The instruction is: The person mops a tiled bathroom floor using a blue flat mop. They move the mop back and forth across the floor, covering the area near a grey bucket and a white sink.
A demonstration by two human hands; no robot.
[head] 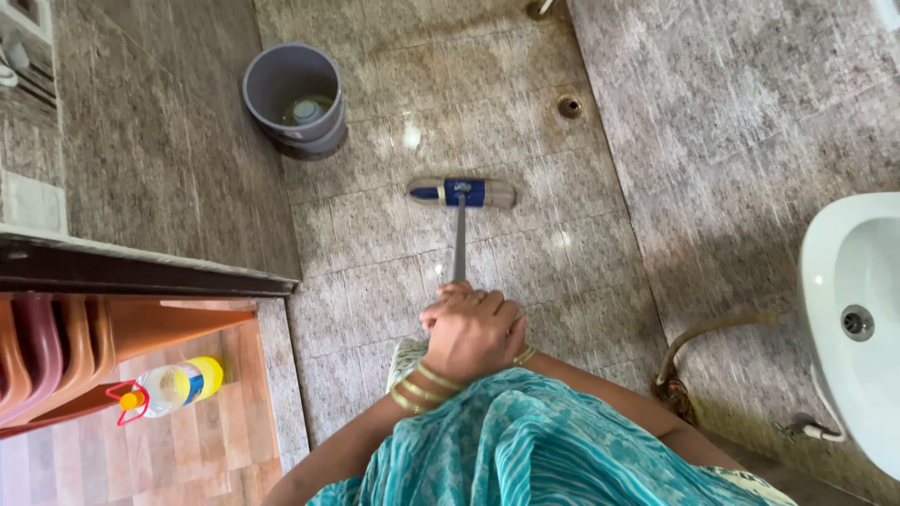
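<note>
Straight ahead of both hands, left hand (476, 330) over right hand (444, 305), clamped round grey-handled blue floor brush (461, 193), mid-scrub on wet tiled floor (375, 272); next stroke probably needs firm downward pressure.

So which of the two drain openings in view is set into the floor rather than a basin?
The small round floor drain beyond the brush head, on the tiles. The other drain sits inside the white sink at the right.

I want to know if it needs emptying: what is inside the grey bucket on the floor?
The grey bucket holds a little greenish liquid at the bottom, with a small round pale object lying in it. The near wall hides part of the bottom, so anything there cannot be seen.
</note>
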